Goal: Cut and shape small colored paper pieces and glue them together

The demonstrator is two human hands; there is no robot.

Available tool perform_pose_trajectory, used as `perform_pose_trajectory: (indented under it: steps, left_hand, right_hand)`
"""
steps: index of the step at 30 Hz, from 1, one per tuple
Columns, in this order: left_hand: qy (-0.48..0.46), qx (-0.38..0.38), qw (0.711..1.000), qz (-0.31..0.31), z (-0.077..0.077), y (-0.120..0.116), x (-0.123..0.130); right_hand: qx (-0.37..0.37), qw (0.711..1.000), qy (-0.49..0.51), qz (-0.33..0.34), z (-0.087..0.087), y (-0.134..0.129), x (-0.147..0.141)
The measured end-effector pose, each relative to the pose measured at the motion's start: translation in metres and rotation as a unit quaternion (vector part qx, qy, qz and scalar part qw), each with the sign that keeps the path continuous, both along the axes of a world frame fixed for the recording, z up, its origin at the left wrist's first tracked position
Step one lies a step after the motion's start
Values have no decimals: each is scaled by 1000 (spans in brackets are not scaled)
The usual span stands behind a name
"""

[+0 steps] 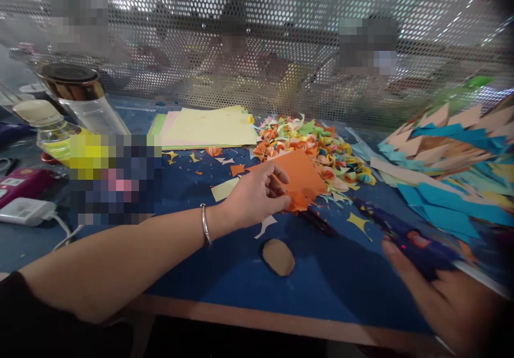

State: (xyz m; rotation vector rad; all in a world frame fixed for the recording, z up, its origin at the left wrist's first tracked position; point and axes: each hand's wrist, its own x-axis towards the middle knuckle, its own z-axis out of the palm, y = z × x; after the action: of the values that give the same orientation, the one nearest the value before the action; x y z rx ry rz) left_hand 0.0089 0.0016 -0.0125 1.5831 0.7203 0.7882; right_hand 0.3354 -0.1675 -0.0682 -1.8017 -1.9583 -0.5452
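My left hand (257,197), with a silver bangle at the wrist, is over the left edge of an orange paper sheet (307,173). Its fingers curl loosely, with a gap between them and the thumb, and no held thing shows. At the right, my right hand (453,299) is wrapped round a dark blue glue gun (413,243) with a small red light. The gun's nozzle points left and away from me. Below my left hand lies a small rounded piece of brown cardboard (278,257). A dark, narrow object (317,223) lies partly under the orange paper.
A heap of small folded paper pieces (297,133) lies behind the orange sheet, beside stacked coloured paper (212,125). Layered pointed paper work (453,138) stands right. A jar (90,101), bottle (48,133) and white charger (26,211) are left. Perforated metal screen (281,42) closes the back.
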Motion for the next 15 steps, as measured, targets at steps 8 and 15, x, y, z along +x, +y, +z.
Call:
perform_pose_trajectory:
  steps: [8, 15]
  left_hand:
    - [26, 27, 999, 5, -2, -1, 0]
    - [67, 54, 996, 7, 1, -2, -2]
  right_hand:
    - [46, 992, 38, 113, 46, 16, -96]
    - [36, 990, 34, 129, 50, 15, -107]
